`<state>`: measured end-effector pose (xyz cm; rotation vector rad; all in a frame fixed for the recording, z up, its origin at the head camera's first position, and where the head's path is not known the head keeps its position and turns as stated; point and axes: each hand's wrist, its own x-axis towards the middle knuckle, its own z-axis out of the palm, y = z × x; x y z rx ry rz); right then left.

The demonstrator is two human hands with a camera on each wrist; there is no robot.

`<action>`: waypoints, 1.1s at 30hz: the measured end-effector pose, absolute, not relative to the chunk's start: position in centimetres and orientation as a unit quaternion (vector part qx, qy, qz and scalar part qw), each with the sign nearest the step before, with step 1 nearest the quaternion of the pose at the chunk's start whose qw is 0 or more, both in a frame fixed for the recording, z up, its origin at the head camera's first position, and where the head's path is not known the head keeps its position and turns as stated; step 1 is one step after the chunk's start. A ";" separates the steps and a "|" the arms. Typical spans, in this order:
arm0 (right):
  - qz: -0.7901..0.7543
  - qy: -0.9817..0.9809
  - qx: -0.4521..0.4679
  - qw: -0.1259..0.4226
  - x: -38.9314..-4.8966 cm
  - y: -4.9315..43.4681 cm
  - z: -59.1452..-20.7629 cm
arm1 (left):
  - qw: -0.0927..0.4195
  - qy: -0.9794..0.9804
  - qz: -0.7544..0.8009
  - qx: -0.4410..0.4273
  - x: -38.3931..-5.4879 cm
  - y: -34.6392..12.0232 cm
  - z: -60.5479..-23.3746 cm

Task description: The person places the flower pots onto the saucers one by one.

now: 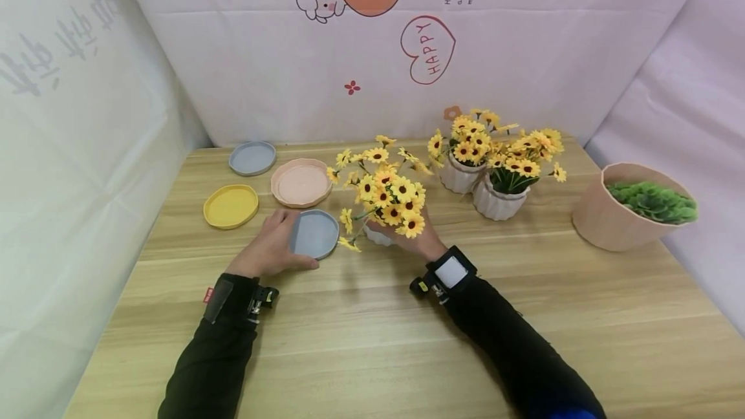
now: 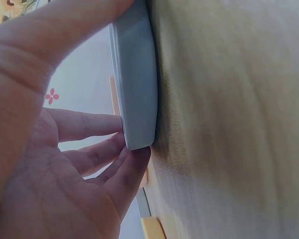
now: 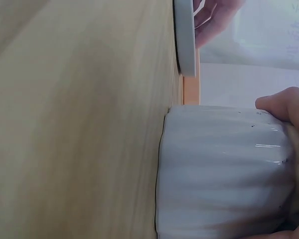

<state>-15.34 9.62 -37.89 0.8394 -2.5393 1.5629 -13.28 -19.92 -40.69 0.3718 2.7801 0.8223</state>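
Note:
My left hand [image 1: 269, 246] holds a small blue-grey saucer [image 1: 315, 235] by its edge, thumb on the near side and fingers along the left and far side. In the left wrist view, fingertips touch the rim of this saucer [image 2: 137, 84], which lies low at the wooden tabletop. To its right, my right hand [image 1: 429, 238] grips a potted bunch of yellow artificial daisies [image 1: 390, 196]. Its ribbed white pot [image 3: 224, 169] fills the right wrist view, base at the tabletop, with thumb and fingers round the upper part. From the head, the flowers hide most of the fingers.
Behind the left hand lie a pink saucer [image 1: 301, 183], a yellow saucer [image 1: 231, 206] and another blue-grey saucer [image 1: 252, 158]. Two more daisy pots [image 1: 502, 202] stand back right. A pink container [image 1: 611, 215] with green foliage tilts at the right table edge.

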 end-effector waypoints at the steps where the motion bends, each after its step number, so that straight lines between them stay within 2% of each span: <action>1: 0.506 -0.819 0.271 0.025 -15.4 9.5 -37.9 | 0.110 0.946 0.279 0.126 -13.3 -19.9 -40.7; 7: 0.481 -0.830 0.275 0.057 -15.9 8.8 -38.9 | 0.115 0.948 0.271 0.121 -13.3 -19.7 -40.5; 23: 0.484 -0.829 0.270 0.076 -17.6 6.7 -41.5 | 0.118 0.946 0.279 0.117 -13.3 -19.7 -40.4; 33: 0.471 -0.836 0.267 0.084 -17.3 5.5 -40.9 | 0.117 0.946 0.279 0.117 -13.2 -19.8 -40.3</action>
